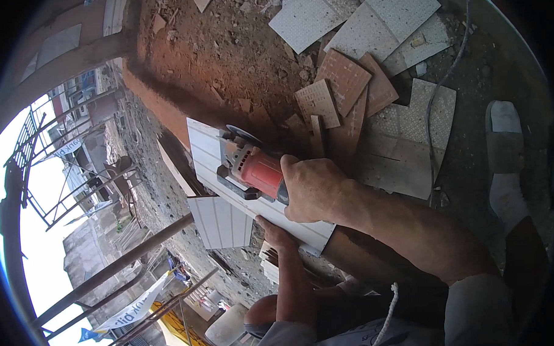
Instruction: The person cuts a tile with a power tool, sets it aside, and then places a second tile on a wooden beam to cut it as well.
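My right hand is wrapped around the body of a red tile cutter, its dark disc standing on the far side. The cutter's metal base rests on a long white tile with grey lines. My left hand holds the near edge of that tile, close below the cutter; some of its fingers are hidden. Another striped white tile piece lies under and beside the long one. Whether the disc is spinning cannot be made out.
Broken brown tiles and pale tiles lie on the dirt beyond the cutter. A grey cable runs across more tile pieces. A shod foot is at right. Metal poles and a banner stand to the left.
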### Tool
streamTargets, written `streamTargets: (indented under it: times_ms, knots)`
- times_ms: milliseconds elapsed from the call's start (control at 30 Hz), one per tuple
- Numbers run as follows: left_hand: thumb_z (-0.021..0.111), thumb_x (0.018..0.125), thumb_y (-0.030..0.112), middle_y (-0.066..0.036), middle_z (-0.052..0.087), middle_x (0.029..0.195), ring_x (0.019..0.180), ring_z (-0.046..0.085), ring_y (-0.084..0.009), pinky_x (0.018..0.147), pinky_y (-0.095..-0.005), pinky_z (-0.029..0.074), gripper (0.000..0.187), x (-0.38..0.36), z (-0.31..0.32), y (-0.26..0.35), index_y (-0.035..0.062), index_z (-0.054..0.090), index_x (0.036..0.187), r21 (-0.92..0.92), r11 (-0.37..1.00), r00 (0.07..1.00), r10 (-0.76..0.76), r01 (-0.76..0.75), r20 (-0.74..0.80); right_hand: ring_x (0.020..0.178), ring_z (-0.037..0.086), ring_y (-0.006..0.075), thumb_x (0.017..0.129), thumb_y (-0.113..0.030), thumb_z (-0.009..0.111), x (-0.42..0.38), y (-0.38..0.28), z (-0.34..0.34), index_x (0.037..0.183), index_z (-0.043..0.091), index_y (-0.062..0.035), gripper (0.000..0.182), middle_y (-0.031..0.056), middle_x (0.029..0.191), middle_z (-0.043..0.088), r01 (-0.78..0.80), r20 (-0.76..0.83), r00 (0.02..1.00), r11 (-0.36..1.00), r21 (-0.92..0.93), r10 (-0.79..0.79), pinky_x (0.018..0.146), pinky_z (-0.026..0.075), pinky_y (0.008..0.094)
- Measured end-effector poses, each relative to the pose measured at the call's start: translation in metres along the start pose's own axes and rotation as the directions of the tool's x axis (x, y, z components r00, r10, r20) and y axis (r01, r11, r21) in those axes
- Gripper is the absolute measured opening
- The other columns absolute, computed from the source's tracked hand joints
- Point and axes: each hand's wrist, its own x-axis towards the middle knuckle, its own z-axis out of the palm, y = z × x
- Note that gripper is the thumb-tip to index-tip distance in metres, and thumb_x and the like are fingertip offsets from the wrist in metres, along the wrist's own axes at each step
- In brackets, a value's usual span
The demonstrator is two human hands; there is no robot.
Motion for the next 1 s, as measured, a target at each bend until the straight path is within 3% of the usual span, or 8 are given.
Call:
streamTargets:
  times_ms: [467, 667, 733, 1000]
  knots:
    - [0.036, 0.097, 0.066, -0.017, 0.057, 0.13, 0.114, 0.059, -0.0304, 0.097, -0.0411, 0.048, 0.081, -0.004, 0.001, 0.001, -0.003, 0.046, 0.138, -0.065, 0.998, 0.995, 0.026, -0.02, 0.094, 0.087, 0.071, 0.0361, 0.07, -0.018, 0.07, -0.012, 0.007, 0.001, 0.111, 0.044, 0.0113, 0.056, 0.0278, 0.09, 0.067, -0.006, -0.002, 1.0, 1.0, 0.023, 0.006, 0.081, 0.057, 0.0407]
    - [0.038, 0.095, 0.069, -0.019, 0.057, 0.13, 0.113, 0.06, -0.0316, 0.097, -0.0415, 0.049, 0.087, -0.006, 0.003, 0.002, -0.0069, 0.046, 0.137, -0.104, 0.994, 0.994, 0.038, -0.027, 0.103, 0.086, 0.071, 0.0356, 0.068, -0.018, 0.071, -0.017, 0.009, 0.002, 0.11, 0.045, 0.0108, 0.057, 0.0271, 0.09, 0.068, -0.009, -0.005, 1.0, 1.0, 0.014, 0.009, 0.08, 0.058, 0.0399]
    - [0.039, 0.094, 0.069, -0.019, 0.058, 0.129, 0.113, 0.06, -0.0318, 0.097, -0.0413, 0.049, 0.088, -0.011, 0.005, 0.005, -0.0085, 0.046, 0.135, -0.034, 0.999, 1.0, 0.016, -0.016, 0.017, 0.086, 0.071, 0.0356, 0.068, -0.018, 0.071, -0.018, 0.009, 0.001, 0.11, 0.045, 0.0107, 0.057, 0.027, 0.089, 0.068, -0.014, -0.003, 1.0, 1.0, 0.016, 0.014, 0.08, 0.058, 0.0398]
    - [0.04, 0.093, 0.07, -0.02, 0.06, 0.125, 0.11, 0.061, -0.0321, 0.094, -0.0412, 0.05, 0.089, -0.001, 0.001, -0.001, -0.0094, 0.05, 0.131, -0.06, 0.998, 0.998, 0.029, -0.025, 0.058, 0.088, 0.071, 0.0355, 0.069, -0.019, 0.071, -0.023, 0.012, 0.003, 0.113, 0.044, 0.0111, 0.06, 0.027, 0.091, 0.067, -0.015, 0.008, 1.0, 1.0, -0.004, 0.015, 0.082, 0.058, 0.0394]
